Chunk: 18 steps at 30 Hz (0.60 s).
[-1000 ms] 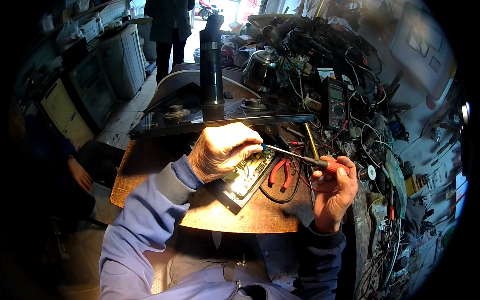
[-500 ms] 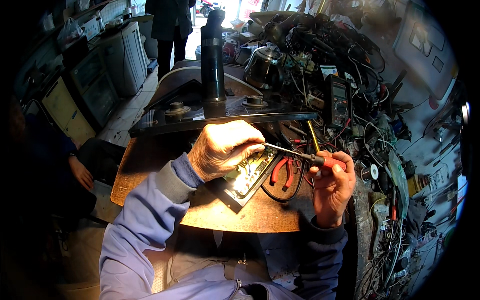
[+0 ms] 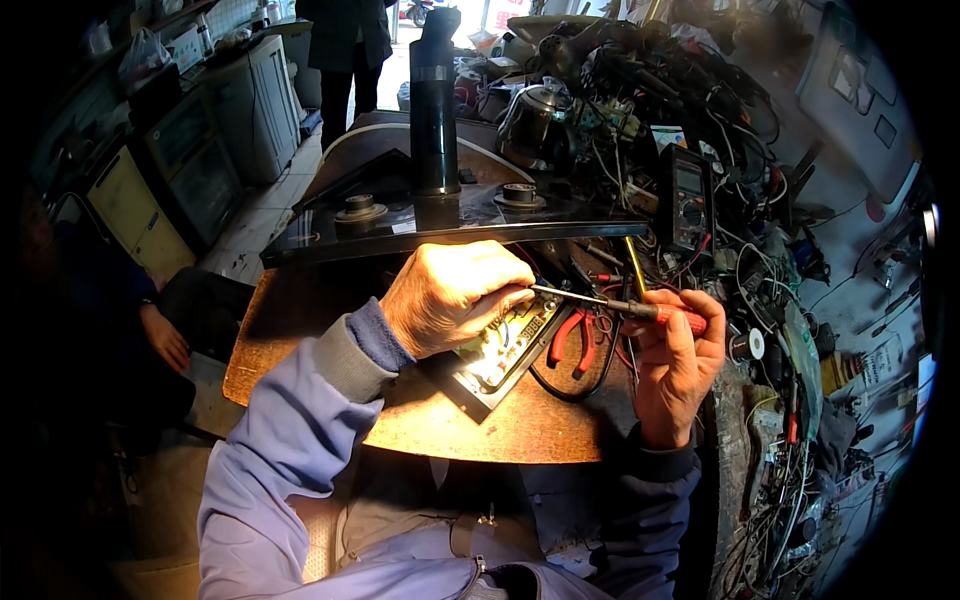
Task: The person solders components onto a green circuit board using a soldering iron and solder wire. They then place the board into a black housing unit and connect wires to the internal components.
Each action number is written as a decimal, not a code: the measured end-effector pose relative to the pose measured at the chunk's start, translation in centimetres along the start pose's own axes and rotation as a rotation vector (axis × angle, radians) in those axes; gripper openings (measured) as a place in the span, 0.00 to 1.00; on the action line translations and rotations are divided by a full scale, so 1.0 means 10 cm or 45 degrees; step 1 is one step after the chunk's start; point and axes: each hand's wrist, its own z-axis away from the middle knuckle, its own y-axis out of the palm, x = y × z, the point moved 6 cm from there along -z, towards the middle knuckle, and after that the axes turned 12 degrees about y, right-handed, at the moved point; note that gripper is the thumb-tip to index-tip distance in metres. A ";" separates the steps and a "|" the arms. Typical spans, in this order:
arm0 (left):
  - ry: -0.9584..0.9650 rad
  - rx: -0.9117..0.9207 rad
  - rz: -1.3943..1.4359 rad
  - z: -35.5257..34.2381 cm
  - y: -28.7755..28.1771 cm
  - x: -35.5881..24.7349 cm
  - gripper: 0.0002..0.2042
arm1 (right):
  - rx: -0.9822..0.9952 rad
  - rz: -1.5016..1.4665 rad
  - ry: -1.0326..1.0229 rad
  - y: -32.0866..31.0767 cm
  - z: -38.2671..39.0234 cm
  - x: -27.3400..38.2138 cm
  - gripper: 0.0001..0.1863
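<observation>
In my right hand (image 3: 683,365) is a red-handled screwdriver (image 3: 680,318), held nearly level with its thin metal shaft pointing left. The fingers of my left hand (image 3: 462,293) are pinched together at the shaft's tip, and whatever small thing they may hold is hidden. Below my hands a lit circuit board (image 3: 507,350) lies in a dark tray-like housing on the wooden table (image 3: 480,437). Beside it on the right rest red-handled pliers (image 3: 574,342), with a black cable curving around them.
A black glass panel (image 3: 480,232) with two round burners and an upright dark cylinder (image 3: 433,130) lies across the table's far side. To the right are a multimeter (image 3: 690,200), a solder spool (image 3: 748,345) and heaped cables. Other people are at the left (image 3: 165,338) and far back (image 3: 345,50).
The view has shifted slightly, so the background sits a little further right. Both hands keep their hold, and the screwdriver lies slightly more level.
</observation>
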 end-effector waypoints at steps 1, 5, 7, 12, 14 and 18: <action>-0.022 0.001 -0.006 0.01 0.00 0.01 0.08 | 0.006 0.039 -0.036 0.00 0.01 0.02 0.13; -0.030 -0.038 -0.018 0.01 0.00 0.01 0.10 | 0.017 -0.013 -0.019 -0.01 0.03 0.01 0.13; -0.036 -0.029 0.006 0.02 0.00 0.01 0.10 | -0.028 -0.127 0.112 -0.04 0.03 -0.05 0.14; -0.017 -0.021 -0.004 0.04 0.01 0.01 0.10 | -0.167 -0.058 0.140 -0.06 0.03 -0.13 0.12; -0.031 -0.014 -0.028 0.05 0.02 0.02 0.10 | -0.185 -0.016 0.097 -0.05 0.05 -0.12 0.12; -0.021 -0.006 -0.047 0.06 0.03 0.03 0.10 | -0.175 -0.025 0.083 -0.04 0.06 -0.12 0.11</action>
